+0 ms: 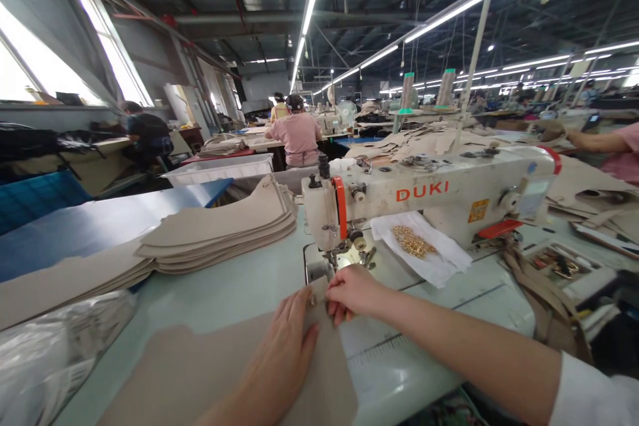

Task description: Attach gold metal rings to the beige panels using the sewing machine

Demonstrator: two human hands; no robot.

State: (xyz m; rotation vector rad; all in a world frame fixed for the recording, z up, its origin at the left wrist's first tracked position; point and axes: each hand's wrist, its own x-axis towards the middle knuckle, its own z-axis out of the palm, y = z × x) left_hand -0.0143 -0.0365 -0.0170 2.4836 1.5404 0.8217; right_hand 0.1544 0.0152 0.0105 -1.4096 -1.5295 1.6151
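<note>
A large beige fabric panel (pixel 214 359) lies on the pale green sewing table, its narrow end close to the needle area of a white sewing machine (pixel 379 196) marked DUKI. My left hand (pixel 287 339) rests flat on the panel, fingers stretched toward that end. On the panel's right edge, my right hand (pixel 352 293) is closed with fingertips pinched together near the presser foot. What those fingertips pinch is too small to make out. A small metallic-looking piece (pixel 313 298) shows on the panel between both hands.
Stacked beige panels (pixel 224 226) lie left of the machine. Gold metal pieces (pixel 413 241) sit on white paper (pixel 452 266) under the machine arm. A parts tray (pixel 564 266) is at right, clear plastic (pixel 64 346) at left. Other people work farther off.
</note>
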